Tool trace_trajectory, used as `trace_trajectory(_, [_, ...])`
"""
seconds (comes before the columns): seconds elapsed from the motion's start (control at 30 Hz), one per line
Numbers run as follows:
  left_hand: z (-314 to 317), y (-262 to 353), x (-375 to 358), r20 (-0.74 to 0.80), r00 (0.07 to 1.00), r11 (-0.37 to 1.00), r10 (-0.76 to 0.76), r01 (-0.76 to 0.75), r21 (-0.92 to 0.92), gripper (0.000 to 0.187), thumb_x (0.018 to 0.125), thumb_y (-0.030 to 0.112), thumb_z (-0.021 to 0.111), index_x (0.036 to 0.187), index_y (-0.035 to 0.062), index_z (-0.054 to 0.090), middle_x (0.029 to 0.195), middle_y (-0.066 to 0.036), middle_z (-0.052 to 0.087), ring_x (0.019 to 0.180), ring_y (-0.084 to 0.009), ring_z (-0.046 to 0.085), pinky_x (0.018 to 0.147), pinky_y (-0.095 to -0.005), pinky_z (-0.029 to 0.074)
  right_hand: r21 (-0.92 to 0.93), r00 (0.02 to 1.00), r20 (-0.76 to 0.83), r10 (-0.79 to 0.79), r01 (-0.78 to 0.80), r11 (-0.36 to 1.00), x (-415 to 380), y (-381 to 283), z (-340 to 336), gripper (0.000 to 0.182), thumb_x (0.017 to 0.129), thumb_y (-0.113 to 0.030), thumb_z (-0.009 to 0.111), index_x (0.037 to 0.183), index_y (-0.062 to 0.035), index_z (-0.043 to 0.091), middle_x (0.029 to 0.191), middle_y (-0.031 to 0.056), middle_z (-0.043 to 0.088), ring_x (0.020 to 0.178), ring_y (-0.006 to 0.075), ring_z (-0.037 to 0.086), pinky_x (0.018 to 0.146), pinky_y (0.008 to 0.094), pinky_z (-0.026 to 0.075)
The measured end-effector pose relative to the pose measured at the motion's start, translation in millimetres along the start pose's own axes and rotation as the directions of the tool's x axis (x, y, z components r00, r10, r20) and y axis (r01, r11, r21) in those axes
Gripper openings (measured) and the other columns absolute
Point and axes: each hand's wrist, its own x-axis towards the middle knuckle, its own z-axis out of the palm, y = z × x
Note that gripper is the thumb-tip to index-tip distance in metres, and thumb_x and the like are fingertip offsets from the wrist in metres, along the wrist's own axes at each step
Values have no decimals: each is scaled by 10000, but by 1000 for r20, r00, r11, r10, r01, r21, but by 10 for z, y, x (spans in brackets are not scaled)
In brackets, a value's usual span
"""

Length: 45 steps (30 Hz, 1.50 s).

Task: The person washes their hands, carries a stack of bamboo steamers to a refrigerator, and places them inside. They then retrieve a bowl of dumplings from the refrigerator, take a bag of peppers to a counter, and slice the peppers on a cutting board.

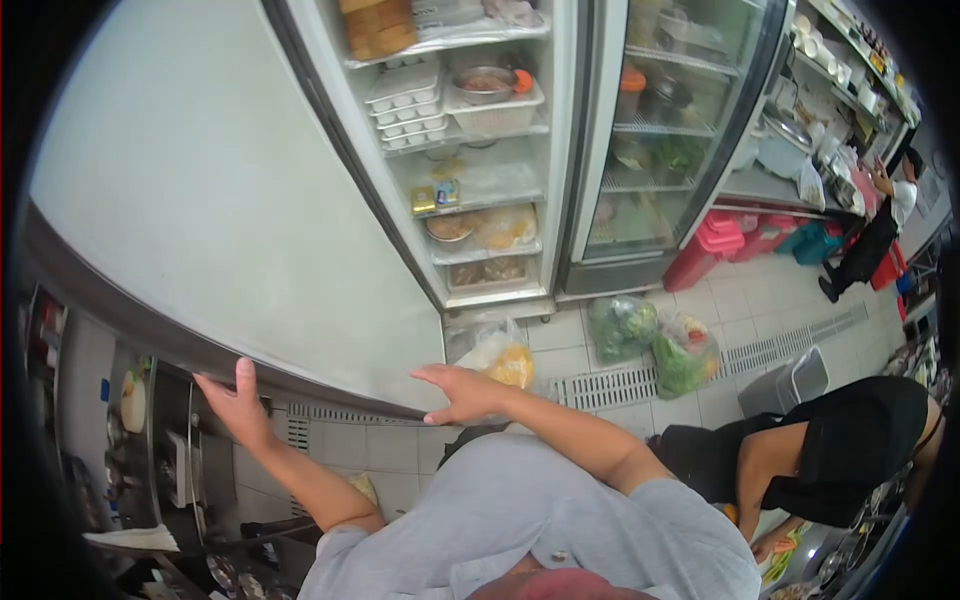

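The left hand [238, 403] is open and empty, fingers spread and thumb raised, at the dark lower edge of the large white door [230, 200]; whether it touches that edge is unclear. The right hand [458, 392] is also open and empty, its fingers pointing toward the left hand, close to the door's edge near its right end, and contact cannot be told there either. The door stands wide open beside the fridge [475, 175], whose shelves hold, from top to bottom, a brown round container [378, 30], stacked white trays [410, 105] beside a metal bowl [483, 86] resting on a white basket [497, 118], small boxes [423, 199], bagged food [505, 228] and a bottom tray [488, 285]. To its right is a glass-door fridge [655, 150]. On the tiled floor [385, 447] lie a bag with yellow contents [510, 365] and two bags of green vegetables [622, 328], with a gray bin [785, 383] farther right. A co-worker in black [850, 450] bends over at the right, hands near some greens, and another person [883, 225] stands by the far tabletop [765, 188]
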Motion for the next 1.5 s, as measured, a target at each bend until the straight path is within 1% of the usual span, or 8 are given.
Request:
trace_trajectory(0.13, [185, 573, 4, -236, 861, 864, 451, -355, 357, 606, 914, 55, 637, 1452, -37, 373, 1484, -190, 419, 1352, -278, 433, 1123, -435, 331, -62, 994, -60, 88, -92, 994, -90, 414, -66, 847, 798, -429, 775, 1452, -10, 438, 1429, 233, 506, 1311, 380, 496, 1111, 424, 401])
trace_trajectory(0.2, [303, 644, 8, -124, 828, 807, 547, -561, -184, 577, 884, -24, 571, 1429, -48, 384, 1358, -218, 528, 1211, -309, 549, 1028, -430, 436, -63, 965, -89, 245, -251, 966, -190, 579, -21, 820, 808, -453, 764, 1427, 0, 473, 1389, 250, 545, 1284, 383, 525, 1098, 423, 413])
trace_trajectory(0.37, [1828, 402, 72, 780, 593, 969, 202, -5, -247, 386, 829, 27, 683, 1209, -19, 632, 1051, -128, 692, 973, -223, 666, 846, -338, 531, 39, 890, -262, 374, -377, 925, -447, 680, -373, 714, 819, -377, 778, 1377, -3, 538, 1310, 213, 611, 1122, 324, 645, 963, 386, 513])
trace_trajectory(0.63, [3393, -367, 231, 810, 574, 844, 117, 372, -385, 313, 985, 144, 626, 1273, 26, 596, 1051, -31, 660, 925, -96, 596, 792, -244, 476, 509, 387, -578, 719, -517, 688, -1218, 700, -485, 640, 819, -314, 795, 1321, 12, 571, 1230, 189, 658, 1081, 279, 664, 914, 368, 540])
trace_trajectory(0.77, [3814, -2, -423, 960, -7, 838, 279, 491, -240, 348, 988, 146, 609, 1310, 24, 561, 1079, -32, 625, 925, -87, 574, 822, -245, 463, 552, 142, -706, 694, -504, 664, -1594, 713, -25, 633, 835, -343, 787, 1309, 18, 570, 1228, 193, 659, 1084, 286, 667, 911, 381, 545])
trace_trajectory(0.93, [3906, 263, -1706, 518, -600, 772, 610, 599, -215, 493, 977, 192, 599, 1409, -11, 475, 1177, -81, 619, 1011, -146, 601, 859, -276, 463, 697, -306, -713, 631, -403, 593, -1905, -210, 813, 685, 798, -363, 822, 1304, 23, 569, 1187, 189, 678, 1086, 295, 671, 922, 393, 541])
trace_trajectory(1.17, [3104, 1331, -2839, 40, -674, 655, 738, 700, -283, 557, 895, 136, 646, 1407, 2, 475, 1254, -160, 602, 1155, -228, 587, 968, -350, 466, 752, -939, -242, 246, -21, 659, -1696, -1695, 2282, 443, 781, -223, 862, 1100, 16, 668, 989, 102, 728, 906, 144, 693, 761, 285, 560])
trace_trajectory(1.5, [1360, 2370, -4023, -355, -598, 577, 718, 797, -178, 658, 1026, 460, 480, 1501, 21, 363, 1447, -191, 489, 1344, -272, 472, 1102, -373, 367, 763, -834, 64, -547, -312, 566, -1876, -2860, 3624, 729, 653, -224, 951, 1217, -9, 541, 1146, 118, 635, 1038, 152, 605, 884, 287, 488])
